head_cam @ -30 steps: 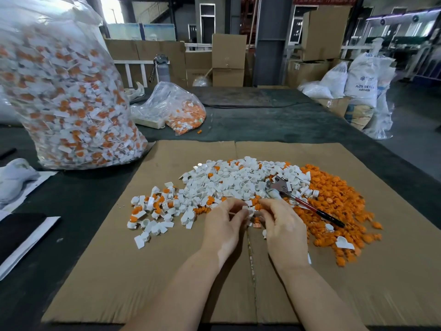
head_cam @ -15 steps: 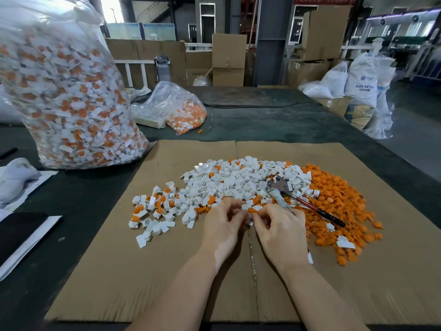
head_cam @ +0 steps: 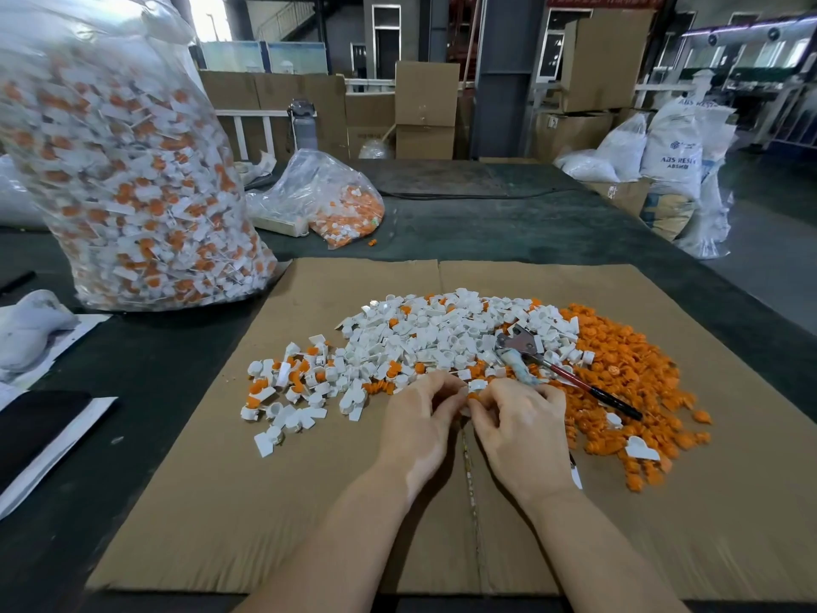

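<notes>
The left hand (head_cam: 415, 418) and right hand (head_cam: 521, 422) are pressing together over the cardboard's (head_cam: 309, 502) middle, pinching an orange plug (head_cam: 472, 396) and white cap (head_cam: 478, 384). Both are probably light, stiff and slick, and are likely calling for fingertip grips at the rims.

We see a bare left hand (head_cam: 415, 431) and bare right hand (head_cam: 524, 429) on slim, uncovered forearms, the fingernails seemingly trimmed short.

Matt brown cardboard sheet (head_cam: 309, 502) carries smooth white plastic pieces (head_cam: 442, 342) and orange plastic caps (head_cam: 628, 391).
</notes>
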The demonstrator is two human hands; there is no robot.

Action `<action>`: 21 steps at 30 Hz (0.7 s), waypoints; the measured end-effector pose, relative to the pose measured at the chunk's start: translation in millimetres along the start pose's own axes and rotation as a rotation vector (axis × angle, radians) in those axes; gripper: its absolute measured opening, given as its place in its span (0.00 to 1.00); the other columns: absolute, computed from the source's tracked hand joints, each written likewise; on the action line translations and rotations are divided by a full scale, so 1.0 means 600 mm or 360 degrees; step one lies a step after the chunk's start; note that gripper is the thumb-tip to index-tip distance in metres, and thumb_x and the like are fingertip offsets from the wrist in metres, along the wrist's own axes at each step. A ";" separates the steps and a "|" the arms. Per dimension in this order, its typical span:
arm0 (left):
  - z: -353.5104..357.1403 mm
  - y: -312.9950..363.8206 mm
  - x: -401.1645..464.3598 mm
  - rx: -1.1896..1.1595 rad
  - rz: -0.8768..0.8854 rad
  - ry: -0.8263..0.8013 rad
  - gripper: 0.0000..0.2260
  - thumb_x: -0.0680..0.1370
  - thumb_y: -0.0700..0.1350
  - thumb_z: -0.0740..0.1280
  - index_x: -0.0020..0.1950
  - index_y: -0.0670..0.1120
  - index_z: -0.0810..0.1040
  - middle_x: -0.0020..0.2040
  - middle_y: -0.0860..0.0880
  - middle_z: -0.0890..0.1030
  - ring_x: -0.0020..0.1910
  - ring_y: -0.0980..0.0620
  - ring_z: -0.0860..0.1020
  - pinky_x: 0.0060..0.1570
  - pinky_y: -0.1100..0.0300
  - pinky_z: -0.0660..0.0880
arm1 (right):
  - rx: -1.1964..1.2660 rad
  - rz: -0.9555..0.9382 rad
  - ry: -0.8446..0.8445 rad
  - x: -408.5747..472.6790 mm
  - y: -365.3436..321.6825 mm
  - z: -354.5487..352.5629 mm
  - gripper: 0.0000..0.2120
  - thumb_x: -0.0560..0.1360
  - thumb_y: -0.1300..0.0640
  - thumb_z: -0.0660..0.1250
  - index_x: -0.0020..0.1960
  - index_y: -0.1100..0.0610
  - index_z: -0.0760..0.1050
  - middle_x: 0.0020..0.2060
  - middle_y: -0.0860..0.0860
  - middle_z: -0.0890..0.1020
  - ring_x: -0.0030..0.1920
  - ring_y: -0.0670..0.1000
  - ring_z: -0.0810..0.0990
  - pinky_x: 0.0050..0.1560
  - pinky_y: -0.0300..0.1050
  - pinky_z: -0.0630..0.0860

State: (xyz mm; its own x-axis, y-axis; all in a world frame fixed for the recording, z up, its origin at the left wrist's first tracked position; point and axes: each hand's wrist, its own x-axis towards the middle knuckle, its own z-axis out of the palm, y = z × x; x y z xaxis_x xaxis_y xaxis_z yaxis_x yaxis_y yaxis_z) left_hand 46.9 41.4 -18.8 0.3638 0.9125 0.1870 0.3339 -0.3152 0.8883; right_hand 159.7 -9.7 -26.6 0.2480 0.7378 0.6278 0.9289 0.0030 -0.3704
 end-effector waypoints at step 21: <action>0.000 -0.005 0.003 -0.0493 -0.0222 0.0043 0.08 0.77 0.37 0.65 0.48 0.50 0.78 0.36 0.46 0.78 0.42 0.43 0.81 0.52 0.43 0.77 | 0.0096 -0.0136 -0.0002 0.003 -0.003 -0.009 0.12 0.66 0.64 0.76 0.48 0.55 0.82 0.37 0.49 0.80 0.41 0.53 0.80 0.45 0.47 0.67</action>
State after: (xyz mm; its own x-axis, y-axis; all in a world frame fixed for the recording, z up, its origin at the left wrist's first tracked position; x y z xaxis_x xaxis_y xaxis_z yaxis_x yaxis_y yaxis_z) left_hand 46.5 44.2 -20.8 0.3085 0.9492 0.0618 0.0976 -0.0962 0.9906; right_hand 159.7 -11.8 -21.1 0.1684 0.7340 0.6579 0.9283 0.1064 -0.3562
